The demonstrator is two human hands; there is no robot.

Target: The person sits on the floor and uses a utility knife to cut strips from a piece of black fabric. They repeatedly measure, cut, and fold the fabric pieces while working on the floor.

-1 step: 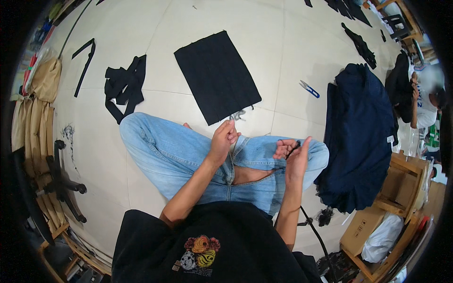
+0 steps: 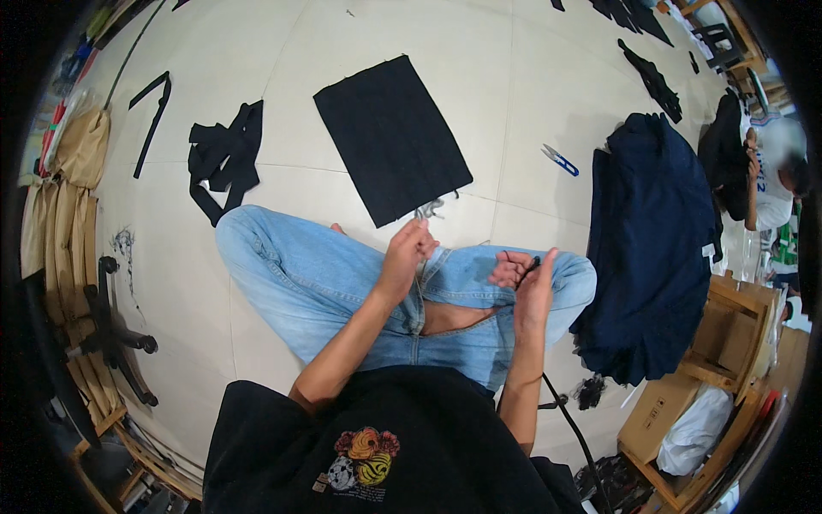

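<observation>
While left hand (image 2: 407, 255) curls closed, contents unclear, right hand (image 2: 531, 295), fingers loosely curled, holds black strand (image 2: 532, 265). From left hand: cloth (image 2: 394, 141) twelve o'clock, snips (image 2: 561, 160) two.

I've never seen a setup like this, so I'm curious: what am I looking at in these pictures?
There's no robot here: a person works with bare hands. The pictures come from a wide fisheye camera worn on their head, looking down, so straight edges bend near the rim. The person sits on a pale floor. In front lies a rectangular black cloth, with black strips to its left, blue-handled snips and dark blue fabric to its right. The right hand has something thin and black in its grip. The left hand has curled fingers; whether it holds anything is unclear.
</observation>
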